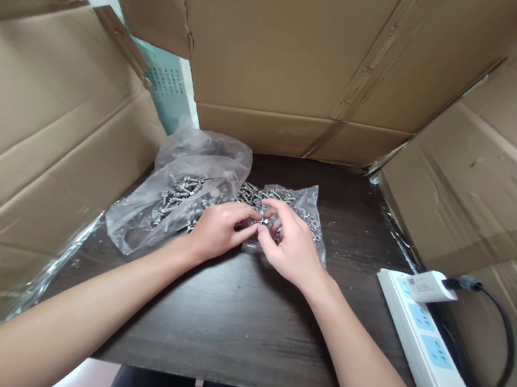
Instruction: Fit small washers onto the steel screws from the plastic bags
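Note:
My left hand (221, 227) pinches a small metal bolt (264, 221) between thumb and forefinger, its shiny end pointing right. Around that end curl the fingers of my right hand (289, 239), the thumb just below it and touching it. Fingers partly hide the bolt, so any washer or nut on it is too small to make out. Under and behind my hands lie loose bolts (251, 193) in a pile. A clear plastic bag (129, 217) with many bolts is to the left, and a smaller bag (308, 197) with washers and nuts is to the right.
The dark wooden table (226, 321) is walled by cardboard panels (285, 45) at the back and both sides. Along its right edge lies a white power strip (427, 343), with a white adapter (429, 287) plugged in and a black cable (509, 344) looping from it.

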Demonstrator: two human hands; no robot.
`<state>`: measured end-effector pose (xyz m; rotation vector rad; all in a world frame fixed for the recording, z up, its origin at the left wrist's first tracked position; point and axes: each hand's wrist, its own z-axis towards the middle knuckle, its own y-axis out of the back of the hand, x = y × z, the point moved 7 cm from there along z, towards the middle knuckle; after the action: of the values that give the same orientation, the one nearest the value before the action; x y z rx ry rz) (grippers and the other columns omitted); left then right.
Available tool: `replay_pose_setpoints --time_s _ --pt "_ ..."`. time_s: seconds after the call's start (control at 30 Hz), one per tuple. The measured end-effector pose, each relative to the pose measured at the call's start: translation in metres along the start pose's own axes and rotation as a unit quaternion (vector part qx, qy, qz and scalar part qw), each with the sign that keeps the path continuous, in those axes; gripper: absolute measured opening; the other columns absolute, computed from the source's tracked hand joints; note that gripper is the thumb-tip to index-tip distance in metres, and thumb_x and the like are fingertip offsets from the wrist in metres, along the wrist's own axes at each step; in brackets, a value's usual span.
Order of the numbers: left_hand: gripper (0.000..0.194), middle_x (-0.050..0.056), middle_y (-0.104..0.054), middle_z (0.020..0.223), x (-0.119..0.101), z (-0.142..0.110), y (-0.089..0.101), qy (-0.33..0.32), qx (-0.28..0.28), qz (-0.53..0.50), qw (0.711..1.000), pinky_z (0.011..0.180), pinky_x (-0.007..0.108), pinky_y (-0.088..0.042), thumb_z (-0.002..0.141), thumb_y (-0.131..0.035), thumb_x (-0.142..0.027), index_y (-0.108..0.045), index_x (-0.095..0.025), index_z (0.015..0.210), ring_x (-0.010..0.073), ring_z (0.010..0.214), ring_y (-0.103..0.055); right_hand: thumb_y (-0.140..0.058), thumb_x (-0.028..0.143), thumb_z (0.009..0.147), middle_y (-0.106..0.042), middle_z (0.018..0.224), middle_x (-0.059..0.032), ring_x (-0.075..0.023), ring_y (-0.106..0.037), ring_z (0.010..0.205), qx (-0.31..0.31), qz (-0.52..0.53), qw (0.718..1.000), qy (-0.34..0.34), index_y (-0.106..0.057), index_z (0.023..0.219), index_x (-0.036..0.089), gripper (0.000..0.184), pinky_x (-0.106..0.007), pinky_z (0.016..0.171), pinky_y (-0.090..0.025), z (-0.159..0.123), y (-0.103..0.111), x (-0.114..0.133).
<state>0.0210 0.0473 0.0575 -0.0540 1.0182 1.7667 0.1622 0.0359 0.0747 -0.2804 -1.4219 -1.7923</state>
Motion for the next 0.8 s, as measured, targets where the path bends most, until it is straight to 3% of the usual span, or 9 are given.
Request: replay_pose_setpoints --time_s 0.8 --pt "0.013 0.004 -0.077 0.097 -0.0002 -0.0002 0.0004 0.016 0.000 -0.001 1.000 0.072 0.026 -0.057 0.099 -0.064 -0.023 -0.070 -0.018 0.110 0.0153 0.076 -0.072 -0.059 0.023 0.088 -0.077 0.110 -0.0057 -0.0189 -0.069 0.073 -0.017 -0.033 0.999 -0.035 -0.064 0.126 0.025 0.038 -0.035 0.076 -0.054 0.0025 0.0043 -0.0037"
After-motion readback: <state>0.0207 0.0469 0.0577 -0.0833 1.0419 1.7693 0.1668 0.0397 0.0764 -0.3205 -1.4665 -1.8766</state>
